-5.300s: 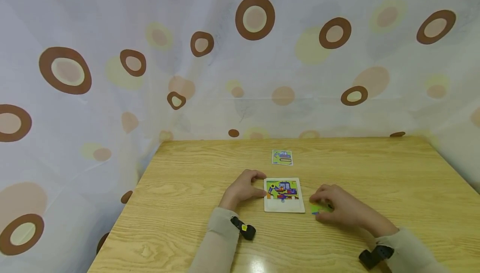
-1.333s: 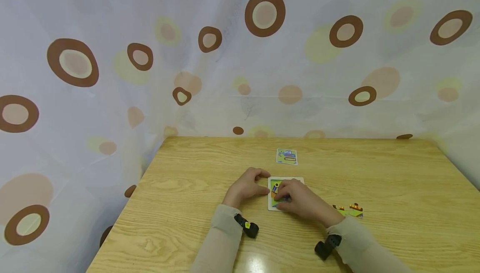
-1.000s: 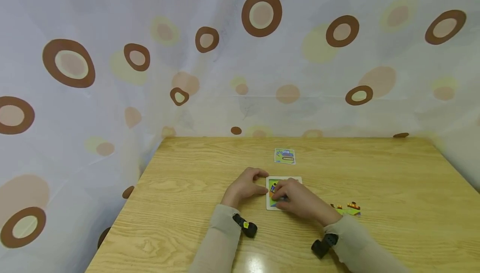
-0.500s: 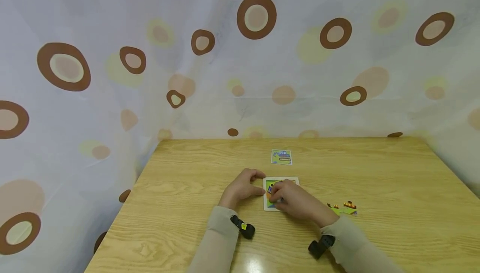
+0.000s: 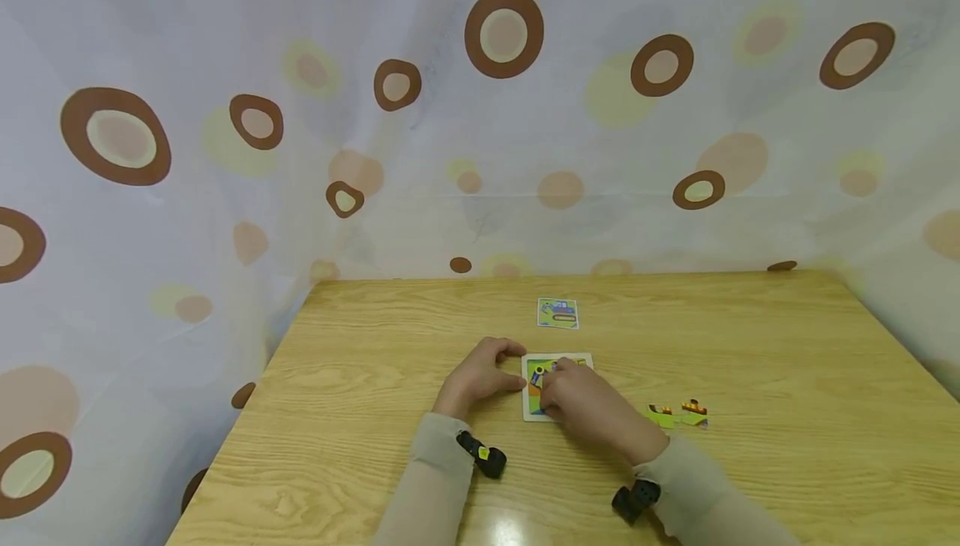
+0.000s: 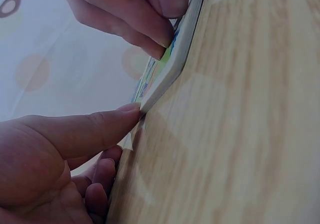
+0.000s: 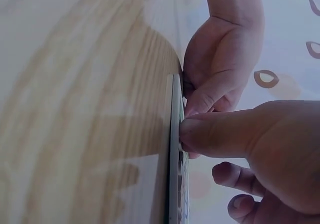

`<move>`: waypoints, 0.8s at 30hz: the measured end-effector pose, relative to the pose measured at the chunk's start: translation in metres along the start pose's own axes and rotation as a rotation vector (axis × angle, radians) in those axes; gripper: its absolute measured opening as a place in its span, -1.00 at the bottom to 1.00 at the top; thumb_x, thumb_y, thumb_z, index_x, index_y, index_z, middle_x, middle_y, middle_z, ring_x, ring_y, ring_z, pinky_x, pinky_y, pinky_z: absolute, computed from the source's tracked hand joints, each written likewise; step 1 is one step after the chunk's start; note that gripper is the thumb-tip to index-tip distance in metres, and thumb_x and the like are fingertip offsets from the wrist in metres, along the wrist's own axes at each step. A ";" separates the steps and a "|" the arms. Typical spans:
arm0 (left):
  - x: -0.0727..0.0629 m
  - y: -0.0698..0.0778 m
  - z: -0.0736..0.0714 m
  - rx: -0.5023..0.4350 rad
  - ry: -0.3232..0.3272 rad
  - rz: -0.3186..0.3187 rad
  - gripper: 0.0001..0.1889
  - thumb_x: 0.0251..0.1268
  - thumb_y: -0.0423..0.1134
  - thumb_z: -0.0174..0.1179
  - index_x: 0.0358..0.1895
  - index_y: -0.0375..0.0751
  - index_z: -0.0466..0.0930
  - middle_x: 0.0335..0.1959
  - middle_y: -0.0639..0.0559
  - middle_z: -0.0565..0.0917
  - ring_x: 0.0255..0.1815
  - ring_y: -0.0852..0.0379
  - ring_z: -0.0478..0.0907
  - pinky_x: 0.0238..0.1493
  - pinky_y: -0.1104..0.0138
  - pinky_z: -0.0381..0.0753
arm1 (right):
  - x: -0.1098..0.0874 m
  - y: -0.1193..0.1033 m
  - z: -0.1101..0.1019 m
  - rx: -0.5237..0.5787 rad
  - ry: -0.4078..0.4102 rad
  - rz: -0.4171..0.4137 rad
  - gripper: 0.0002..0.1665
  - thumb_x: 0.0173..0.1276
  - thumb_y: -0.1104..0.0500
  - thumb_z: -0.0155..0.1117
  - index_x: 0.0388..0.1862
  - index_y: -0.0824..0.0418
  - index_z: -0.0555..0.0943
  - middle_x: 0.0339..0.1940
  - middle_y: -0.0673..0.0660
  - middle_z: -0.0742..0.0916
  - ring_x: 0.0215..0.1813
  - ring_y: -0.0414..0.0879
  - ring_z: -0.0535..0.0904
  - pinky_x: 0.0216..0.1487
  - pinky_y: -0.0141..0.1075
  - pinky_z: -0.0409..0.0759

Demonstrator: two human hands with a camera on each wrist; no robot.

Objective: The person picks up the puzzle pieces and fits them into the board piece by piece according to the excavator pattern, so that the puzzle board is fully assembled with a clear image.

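A square puzzle board point(image 5: 536, 358) with a white frame and an excavator picture lies on the wooden table. My left hand point(image 5: 476, 379) holds its left side, index finger at the far corner and thumb at the edge; the left wrist view shows the thumb tip on the rim. My right hand point(image 5: 588, 404) covers the board's right and near part. In the right wrist view its thumb point(image 7: 215, 134) presses on the board's face, other fingers bent and clear of it. A green jigsaw piece point(image 5: 660, 418) and a second jigsaw piece point(image 5: 694, 414) lie right of the board.
A small picture card point(image 5: 558, 313) showing a similar excavator lies beyond the board. The wooden table point(image 5: 375, 363) reaches back to a patterned curtain point(image 5: 420, 137), which also hangs on the left and right sides.
My right hand has gone from reaching for pieces at the right to the board, and its fingers have just tucked further down. My left hand has stayed at the board's left edge.
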State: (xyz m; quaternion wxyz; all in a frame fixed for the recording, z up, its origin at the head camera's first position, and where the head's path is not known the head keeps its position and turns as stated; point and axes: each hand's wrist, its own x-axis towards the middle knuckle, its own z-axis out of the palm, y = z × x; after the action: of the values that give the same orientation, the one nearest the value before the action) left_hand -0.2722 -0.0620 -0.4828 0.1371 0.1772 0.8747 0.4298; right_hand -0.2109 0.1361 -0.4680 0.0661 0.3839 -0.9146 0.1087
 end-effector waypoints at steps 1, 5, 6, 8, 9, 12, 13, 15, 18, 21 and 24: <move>0.000 0.000 0.000 0.001 0.000 0.003 -0.57 0.19 -0.30 0.42 0.16 -0.10 0.61 0.15 -0.01 0.50 0.15 -0.02 0.41 0.21 0.11 0.40 | 0.000 0.000 0.000 -0.006 0.004 -0.007 -0.81 0.24 0.28 0.44 -0.55 0.05 0.74 -0.44 -0.14 0.66 -0.34 -0.17 0.38 -0.25 -0.27 0.45; -0.002 -0.001 -0.002 -0.001 0.003 0.008 -0.57 0.18 -0.30 0.42 0.15 -0.12 0.61 0.16 -0.01 0.51 0.16 -0.03 0.41 0.22 0.10 0.40 | 0.001 0.001 -0.001 0.017 0.026 -0.028 -0.84 0.23 0.29 0.44 -0.50 0.06 0.77 -0.31 -0.08 0.71 -0.28 -0.13 0.43 -0.20 -0.23 0.48; -0.002 0.000 -0.002 0.000 0.002 0.012 -0.56 0.18 -0.30 0.42 0.16 -0.13 0.61 0.16 -0.01 0.51 0.16 -0.03 0.41 0.21 0.10 0.41 | 0.001 0.002 -0.001 0.034 0.031 -0.031 -0.86 0.22 0.30 0.45 -0.48 0.08 0.78 -0.27 -0.05 0.72 -0.25 -0.12 0.45 -0.17 -0.22 0.50; -0.002 0.000 -0.002 0.003 0.000 0.011 -0.56 0.20 -0.30 0.41 0.17 -0.12 0.61 0.16 0.00 0.51 0.16 -0.02 0.41 0.20 0.12 0.42 | 0.000 0.003 -0.002 0.066 0.035 -0.031 -0.90 0.21 0.31 0.46 -0.44 0.11 0.79 -0.22 -0.01 0.73 -0.20 -0.10 0.48 -0.12 -0.20 0.52; -0.002 -0.001 -0.002 0.003 0.000 0.014 -0.56 0.19 -0.30 0.42 0.17 -0.12 0.61 0.16 0.00 0.51 0.15 -0.03 0.41 0.20 0.12 0.42 | 0.000 0.003 -0.002 0.083 0.033 -0.027 -0.91 0.20 0.31 0.47 -0.42 0.12 0.80 -0.20 0.01 0.73 -0.17 -0.10 0.49 -0.09 -0.19 0.53; -0.002 -0.002 -0.001 0.006 -0.003 0.008 -0.56 0.20 -0.30 0.41 0.17 -0.11 0.61 0.16 0.01 0.50 0.15 -0.02 0.41 0.19 0.12 0.43 | -0.001 0.006 -0.001 0.117 0.019 -0.029 -0.93 0.20 0.30 0.47 -0.38 0.14 0.79 -0.19 0.03 0.74 -0.14 -0.09 0.53 -0.06 -0.17 0.53; -0.002 -0.002 -0.001 0.005 -0.003 0.006 -0.56 0.20 -0.30 0.41 0.17 -0.11 0.61 0.16 0.00 0.50 0.16 -0.02 0.41 0.19 0.13 0.42 | -0.001 0.007 -0.001 0.126 0.012 -0.031 -0.94 0.21 0.28 0.46 -0.36 0.14 0.79 -0.19 0.02 0.74 -0.13 -0.10 0.55 -0.04 -0.16 0.52; -0.002 -0.002 0.000 0.001 -0.002 0.012 -0.56 0.19 -0.31 0.41 0.16 -0.14 0.61 0.16 -0.01 0.51 0.16 -0.03 0.41 0.20 0.12 0.42 | -0.002 0.009 0.000 0.157 0.003 -0.034 -0.95 0.22 0.27 0.44 -0.34 0.14 0.79 -0.21 -0.01 0.74 -0.13 -0.13 0.56 -0.02 -0.14 0.50; -0.002 -0.003 0.000 -0.002 -0.002 0.019 -0.56 0.19 -0.32 0.42 0.16 -0.16 0.61 0.16 -0.03 0.52 0.16 -0.03 0.42 0.22 0.11 0.41 | -0.004 0.012 -0.002 0.248 0.005 -0.028 -0.90 0.22 0.28 0.41 -0.28 0.17 0.78 -0.24 -0.04 0.74 -0.15 -0.17 0.60 0.00 -0.09 0.50; -0.001 -0.003 0.000 0.002 0.001 0.012 -0.56 0.18 -0.30 0.42 0.16 -0.14 0.61 0.16 -0.01 0.52 0.16 -0.02 0.42 0.23 0.12 0.40 | -0.008 0.013 -0.006 0.365 0.004 0.006 -0.81 0.26 0.29 0.36 -0.14 0.21 0.76 -0.18 -0.02 0.74 -0.11 -0.14 0.60 0.01 -0.07 0.54; 0.000 -0.002 0.000 0.006 0.007 0.001 -0.56 0.18 -0.29 0.43 0.16 -0.11 0.62 0.15 0.00 0.52 0.16 -0.01 0.42 0.23 0.12 0.40 | -0.011 0.014 -0.012 0.445 0.001 0.042 -0.75 0.35 0.26 0.31 -0.02 0.22 0.73 -0.08 0.02 0.72 -0.03 -0.09 0.60 0.01 -0.07 0.57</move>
State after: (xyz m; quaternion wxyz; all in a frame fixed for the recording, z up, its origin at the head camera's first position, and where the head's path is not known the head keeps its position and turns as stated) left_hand -0.2730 -0.0633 -0.4845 0.1333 0.1765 0.8763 0.4280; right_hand -0.2127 0.1567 -0.4609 -0.0222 0.3699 -0.8758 0.3093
